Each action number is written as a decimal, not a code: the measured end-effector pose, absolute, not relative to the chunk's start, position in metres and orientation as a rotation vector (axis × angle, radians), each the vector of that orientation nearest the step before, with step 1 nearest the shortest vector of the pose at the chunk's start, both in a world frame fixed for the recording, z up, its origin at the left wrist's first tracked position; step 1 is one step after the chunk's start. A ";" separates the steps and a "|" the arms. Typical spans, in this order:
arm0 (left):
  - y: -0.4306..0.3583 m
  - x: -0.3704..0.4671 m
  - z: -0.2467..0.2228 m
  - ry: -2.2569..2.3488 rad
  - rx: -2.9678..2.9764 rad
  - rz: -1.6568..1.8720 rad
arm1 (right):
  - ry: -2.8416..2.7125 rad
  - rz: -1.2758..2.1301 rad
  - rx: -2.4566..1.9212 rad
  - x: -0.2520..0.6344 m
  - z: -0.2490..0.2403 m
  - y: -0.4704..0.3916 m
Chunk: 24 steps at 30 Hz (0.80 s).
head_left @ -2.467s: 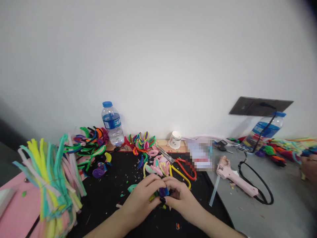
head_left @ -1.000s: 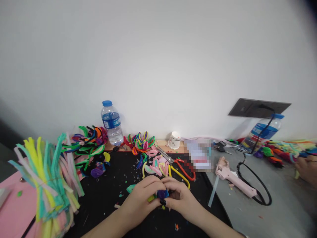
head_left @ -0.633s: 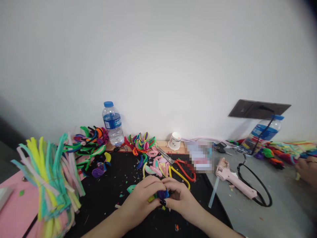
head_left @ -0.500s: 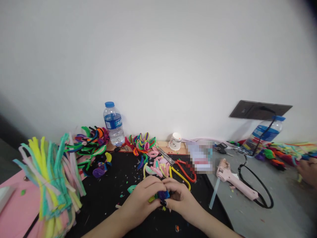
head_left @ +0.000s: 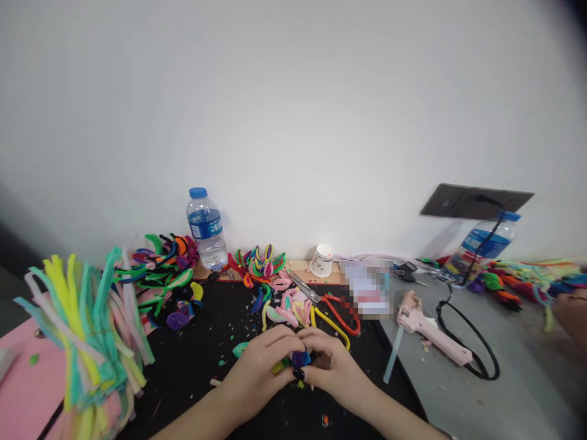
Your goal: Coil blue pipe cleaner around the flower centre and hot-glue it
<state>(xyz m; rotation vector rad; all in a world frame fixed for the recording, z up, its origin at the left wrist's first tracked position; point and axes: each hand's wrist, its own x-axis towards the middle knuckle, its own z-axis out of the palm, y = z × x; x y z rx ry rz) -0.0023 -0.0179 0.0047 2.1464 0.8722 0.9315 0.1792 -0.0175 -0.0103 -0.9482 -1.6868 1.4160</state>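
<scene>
My left hand (head_left: 260,370) and my right hand (head_left: 334,371) meet low in the middle, over the black mat (head_left: 202,373). Between their closed fingertips is a small blue-and-purple pipe cleaner piece (head_left: 300,358), largely hidden by the fingers. A bit of yellow-green shows beside it, near the left fingers. Just beyond the hands lie pastel pipe cleaner loops (head_left: 288,307) and scissors (head_left: 345,315) with one red and one yellow handle. A teal piece (head_left: 239,349) lies left of my left hand.
On the left stands a bundle of pastel pipe cleaners (head_left: 92,342). Water bottles (head_left: 206,232) (head_left: 488,241), a paper cup (head_left: 321,261) and colourful pipe cleaner pieces (head_left: 259,263) line the wall. A pink glue gun (head_left: 433,333) with its cord lies right; another person's hand (head_left: 571,315) is at the far right.
The view has shifted slightly, so most things sit a little further left. Both my hands keep hold of the blue-and-purple piece, with hardly any change in the fingers.
</scene>
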 end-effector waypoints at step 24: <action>-0.018 -0.003 0.004 0.866 2.125 0.873 | -1.615 1.481 -0.947 0.178 -0.013 -0.017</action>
